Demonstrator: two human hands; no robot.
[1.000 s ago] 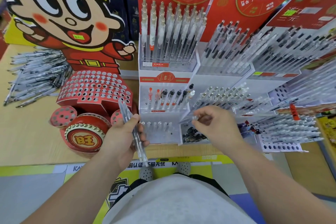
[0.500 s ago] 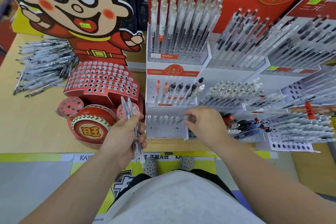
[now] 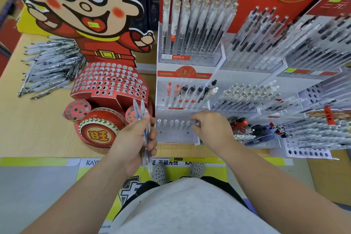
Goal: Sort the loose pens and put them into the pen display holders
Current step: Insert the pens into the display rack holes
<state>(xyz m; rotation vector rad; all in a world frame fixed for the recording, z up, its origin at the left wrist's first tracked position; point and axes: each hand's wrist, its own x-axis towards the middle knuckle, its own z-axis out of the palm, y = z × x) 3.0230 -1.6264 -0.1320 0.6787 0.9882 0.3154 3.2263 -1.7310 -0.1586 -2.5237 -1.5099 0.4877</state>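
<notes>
My left hand grips a small bunch of clear pens, their tips pointing up and away from me. My right hand pinches one clear pen at the right end of the lowest row of the clear tiered pen holder. Several clear pens stand in that lowest row. The tier above holds red-capped and black-capped pens. A pile of loose pens lies on the wooden table at the far left.
A red cartoon-character cardboard holder with many empty holes stands left of the clear holder. More filled pen displays crowd the right side. A white perforated holder sits at the front right. The table's front edge runs just before my body.
My right hand moved left and down from the middle displays to the lowest row of the clear holder, carrying the pen. My left hand stayed put with its bunch.
</notes>
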